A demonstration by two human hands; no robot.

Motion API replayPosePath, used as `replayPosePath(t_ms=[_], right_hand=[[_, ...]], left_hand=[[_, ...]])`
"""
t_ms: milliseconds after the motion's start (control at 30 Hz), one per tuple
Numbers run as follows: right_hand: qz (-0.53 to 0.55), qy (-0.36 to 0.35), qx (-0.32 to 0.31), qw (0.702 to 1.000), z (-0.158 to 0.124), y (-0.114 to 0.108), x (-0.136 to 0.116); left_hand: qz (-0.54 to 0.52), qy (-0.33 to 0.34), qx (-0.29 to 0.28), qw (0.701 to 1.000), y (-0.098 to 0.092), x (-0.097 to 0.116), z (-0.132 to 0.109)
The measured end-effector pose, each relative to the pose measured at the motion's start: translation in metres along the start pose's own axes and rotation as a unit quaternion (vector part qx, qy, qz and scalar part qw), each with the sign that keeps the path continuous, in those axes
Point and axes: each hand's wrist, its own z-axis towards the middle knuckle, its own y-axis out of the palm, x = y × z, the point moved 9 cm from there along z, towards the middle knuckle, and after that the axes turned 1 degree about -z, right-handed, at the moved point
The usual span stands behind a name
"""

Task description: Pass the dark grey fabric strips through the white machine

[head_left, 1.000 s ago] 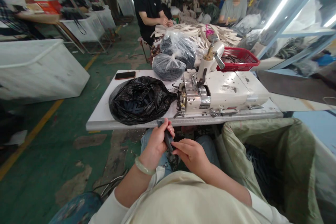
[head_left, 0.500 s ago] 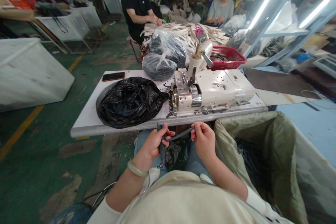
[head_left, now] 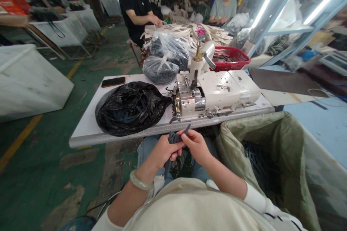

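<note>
The green floor (head_left: pixel 40 177) spreads all around me. A big white bin (head_left: pixel 29 86) sits at 9 o'clock. Far off at 12 and 1 o'clock, two people (head_left: pixel 132 7) (head_left: pixel 223 7) sit by a heap of pale strips (head_left: pixel 187 30).

A long white table (head_left: pixel 114 137) stands right in front of me. On it is a white sewing machine (head_left: pixel 214 94). To its left, a black plastic bag (head_left: pixel 130 108) holds dark strips, and most of them are hidden by the folds. Behind that are two clear bags (head_left: pixel 161 69), a phone (head_left: pixel 113 81) and, at 1 o'clock, a red basket (head_left: pixel 230 59). At 3 o'clock is a green sack (head_left: pixel 271 133) with dark strips (head_left: pixel 260 158) deep inside, hard to see in the shade.

My left hand (head_left: pixel 162 151), with a pale green bangle (head_left: pixel 138 181), is closed around a dark gray strip (head_left: pixel 173 138). My right hand (head_left: pixel 195 147) pinches the strip too. My fingers hide its middle, so I cannot tell if it is one piece or more. A dark lump (head_left: pixel 177 160) lies below my hands, too unclear to name. Before, my hands were farther apart; now they are close together.
</note>
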Motion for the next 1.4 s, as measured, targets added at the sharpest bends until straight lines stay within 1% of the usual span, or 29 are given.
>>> replayPosePath(t_ms=[33, 67, 133, 200, 267, 433, 500, 567, 667, 733, 800, 867, 900, 933, 967, 1000, 1033, 1067, 1100, 1133, 1167, 1200, 1233, 1267, 1300, 1333, 1367, 1400], right_hand=[[0.006, 0.018, -0.007, 1.0, 0.0, 0.004, 0.005], [0.018, 0.032, 0.001, 0.999, 0.001, 0.005, 0.009], [0.062, 0.056, 0.039, 0.996, 0.008, -0.001, 0.012], [0.11, 0.073, 0.071, 0.989, 0.023, -0.01, 0.007], [0.14, 0.087, 0.093, 0.982, 0.044, -0.022, -0.005], [0.09, 0.152, 0.134, 0.975, 0.102, -0.059, -0.032], [0.083, 0.163, 0.148, 0.972, 0.118, -0.07, -0.036], [0.083, 0.167, 0.158, 0.97, 0.127, -0.077, -0.037], [0.079, 0.158, 0.185, 0.967, 0.133, -0.083, -0.04], [0.074, 0.132, 0.216, 0.965, 0.132, -0.088, -0.047], [0.066, 0.091, 0.259, 0.959, 0.124, -0.1, -0.057], [0.059, 0.038, 0.312, 0.948, 0.1, -0.124, -0.069], [0.042, 0.001, 0.354, 0.934, 0.08, -0.144, -0.076], [0.009, -0.035, 0.405, 0.913, 0.054, -0.167, -0.083], [-0.045, -0.072, 0.464, 0.882, 0.022, -0.193, -0.091], [-0.126, -0.102, 0.536, 0.828, -0.016, -0.219, -0.1], [-0.218, -0.083, 0.575, 0.784, -0.049, -0.243, -0.103], [-0.306, -0.046, 0.597, 0.74, -0.077, -0.264, -0.104], [-0.392, 0.001, 0.597, 0.7, -0.1, -0.281, -0.103], [-0.469, 0.044, 0.592, 0.653, -0.118, -0.295, -0.103], [-0.535, 0.074, 0.581, 0.609, -0.131, -0.301, -0.103], [-0.583, 0.085, 0.563, 0.579, -0.137, -0.3, -0.103], [-0.611, 0.08, 0.537, 0.575, -0.136, -0.292, -0.102], [-0.616, 0.064, 0.5, 0.606, -0.127, -0.276, -0.098], [-0.596, 0.042, 0.445, 0.667, -0.111, -0.254, -0.091], [-0.553, 0.022, 0.372, 0.745, -0.091, -0.223, -0.081], [-0.493, 0.004, 0.286, 0.822, -0.07, -0.186, -0.07], [-0.437, -0.011, 0.198, 0.877, -0.05, -0.144, -0.061]], left_hand=[[0.012, 0.007, 0.013, 1.0, -0.001, 0.001, 0.001], [0.019, 0.01, 0.02, 1.0, -0.001, 0.002, 0.001], [0.017, 0.011, 0.034, 0.999, -0.005, 0.002, 0.001], [0.007, 0.003, 0.045, 0.999, -0.011, 0.001, 0.0], [-0.007, -0.009, 0.057, 0.998, -0.021, -0.001, -0.001], [-0.044, -0.023, 0.066, 0.997, -0.04, -0.005, -0.004], [-0.054, -0.022, 0.066, 0.996, -0.044, -0.005, -0.004], [-0.063, -0.022, 0.068, 0.995, -0.048, -0.006, -0.004], [-0.074, -0.026, 0.067, 0.995, -0.051, -0.007, -0.003], [-0.082, -0.026, 0.062, 0.994, -0.051, -0.007, -0.002], [-0.09, -0.026, 0.054, 0.994, -0.049, -0.006, -0.001], [-0.102, -0.03, 0.044, 0.993, -0.046, -0.006, -0.001], [-0.107, -0.033, 0.037, 0.993, -0.043, -0.006, -0.002], [-0.112, -0.035, 0.029, 0.993, -0.041, -0.005, -0.002], [-0.116, -0.037, 0.02, 0.992, -0.038, -0.005, -0.002], [-0.119, -0.038, 0.012, 0.992, -0.036, -0.004, -0.002], [-0.121, -0.039, 0.005, 0.992, -0.035, -0.004, -0.002], [-0.122, -0.039, -0.002, 0.992, -0.033, -0.003, -0.001], [-0.122, -0.041, -0.009, 0.992, -0.031, -0.003, -0.001], [-0.121, -0.045, -0.018, 0.992, -0.028, -0.003, 0.0], [-0.118, -0.049, -0.029, 0.991, -0.025, -0.003, 0.001], [-0.114, -0.055, -0.043, 0.991, -0.02, -0.004, 0.002], [-0.109, -0.063, -0.059, 0.99, -0.015, -0.005, 0.002], [-0.103, -0.071, -0.074, 0.989, -0.009, -0.006, 0.003], [-0.097, -0.079, -0.088, 0.988, -0.002, -0.008, 0.004], [-0.089, -0.085, -0.099, 0.987, 0.004, -0.01, 0.005], [-0.08, -0.091, -0.105, 0.987, 0.01, -0.012, 0.006], [-0.069, -0.095, -0.108, 0.987, 0.015, -0.015, 0.006]])
